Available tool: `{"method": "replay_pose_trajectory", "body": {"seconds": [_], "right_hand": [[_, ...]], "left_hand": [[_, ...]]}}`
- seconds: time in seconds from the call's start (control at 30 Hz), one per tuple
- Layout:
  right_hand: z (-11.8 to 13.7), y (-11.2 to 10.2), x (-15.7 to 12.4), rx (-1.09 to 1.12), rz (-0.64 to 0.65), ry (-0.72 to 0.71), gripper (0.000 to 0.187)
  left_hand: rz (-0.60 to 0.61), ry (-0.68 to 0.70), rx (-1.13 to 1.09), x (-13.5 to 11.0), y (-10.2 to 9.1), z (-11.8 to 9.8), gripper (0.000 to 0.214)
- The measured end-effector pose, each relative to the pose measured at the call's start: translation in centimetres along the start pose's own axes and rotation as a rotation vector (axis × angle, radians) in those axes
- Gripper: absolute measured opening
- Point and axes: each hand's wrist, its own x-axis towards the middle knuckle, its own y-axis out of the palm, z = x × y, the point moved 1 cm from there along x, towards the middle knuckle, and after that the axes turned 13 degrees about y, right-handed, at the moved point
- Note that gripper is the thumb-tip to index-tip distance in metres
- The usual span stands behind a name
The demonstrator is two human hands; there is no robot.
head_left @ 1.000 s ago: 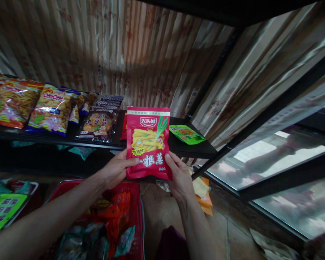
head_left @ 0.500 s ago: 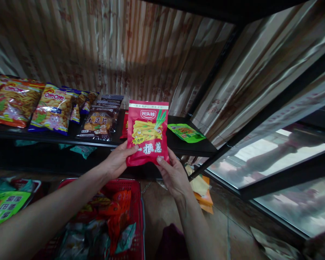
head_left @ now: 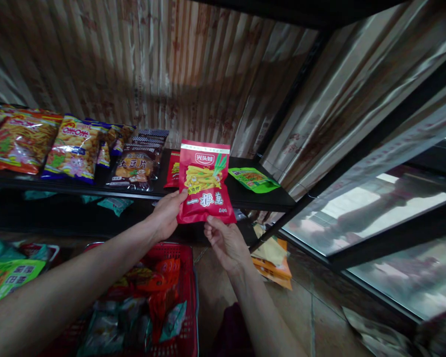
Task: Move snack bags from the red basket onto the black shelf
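Note:
A red snack bag (head_left: 206,186) with yellow sticks and a green onion printed on it is held upright in front of the black shelf (head_left: 241,198). My left hand (head_left: 168,215) grips its left edge, thumb on the front. At the bottom edge, my right hand (head_left: 223,238) pinches the bag between thumb and fingers. Just behind it on the shelf stands another red bag (head_left: 173,170), partly covered. A green snack bag (head_left: 253,179) lies flat on the shelf to the right.
Brown potato-chip bags (head_left: 132,166), a yellow-and-blue snack bag (head_left: 73,148) and an orange noodle-snack bag (head_left: 24,141) stand along the shelf. Below is a red basket (head_left: 188,287) of packets. A black shelf post (head_left: 275,225) slants at right, near orange and yellow packaging (head_left: 273,263) on the floor.
My right hand has slid from the bag's lower right corner to the middle of its bottom edge. The bag has tilted slightly; my left hand still holds its left side.

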Motion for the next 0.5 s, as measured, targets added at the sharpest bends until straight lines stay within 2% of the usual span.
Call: {"method": "replay_pose_trajectory", "body": {"seconds": [0.23,0.5], "right_hand": [[-0.41,0.20,-0.01,-0.007,0.039,-0.023,0.022],[-0.40,0.24,-0.22,-0.036,0.036,-0.028,0.024]], "left_hand": [[-0.054,0.010,0.077,0.19,-0.11,-0.34,0.015],[-0.037,0.020,0.098,0.44,-0.46,0.09,0.010]]}}
